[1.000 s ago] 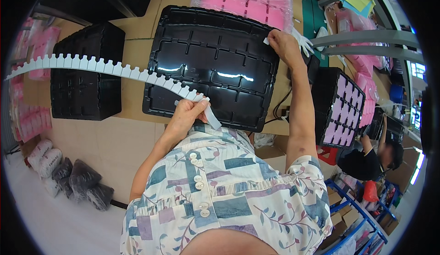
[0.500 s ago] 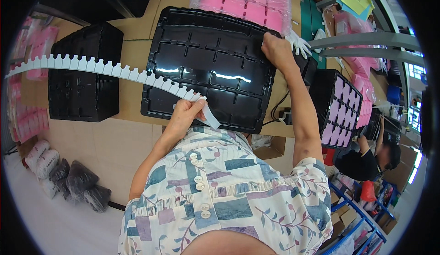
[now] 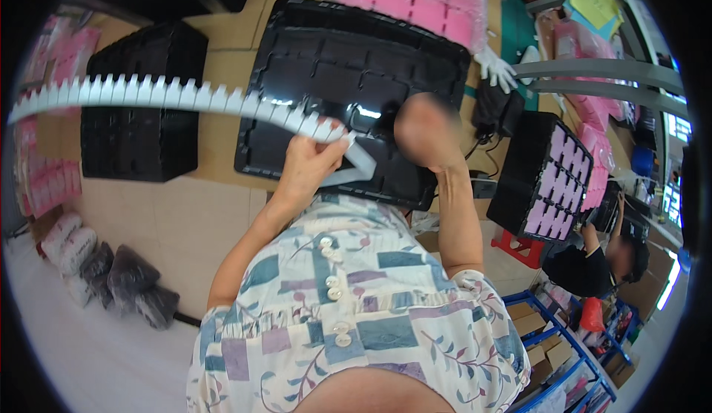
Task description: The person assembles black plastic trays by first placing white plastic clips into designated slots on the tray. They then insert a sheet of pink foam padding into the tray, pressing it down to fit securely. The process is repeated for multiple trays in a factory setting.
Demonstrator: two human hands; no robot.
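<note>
My left hand (image 3: 313,162) pinches a long white strip (image 3: 174,100) with a row of small square tabs along its upper edge. From those fingers the strip runs off in a curve to the left, and its folded plain tail (image 3: 362,165) hangs to the right. Beneath both hands lies a glossy black plastic tray (image 3: 319,68) with cross-shaped grooves, on the table's near edge. My right hand (image 3: 429,131) is over the tray's right side, close to the strip's tail. It is blurred, so its fingers and anything in them cannot be made out.
Black stacked trays (image 3: 141,105) stand on the left. Pink trays in clear film (image 3: 411,1) lie behind the black one. At right are a white glove (image 3: 495,70), a black tray with pink pieces (image 3: 545,175) and grey rack bars (image 3: 593,68). Another person (image 3: 601,261) works farther right.
My right hand has left the tray's far right edge and come nearer, toward the left hand. The left hand has shifted slightly right and up with the strip, whose tail now bends.
</note>
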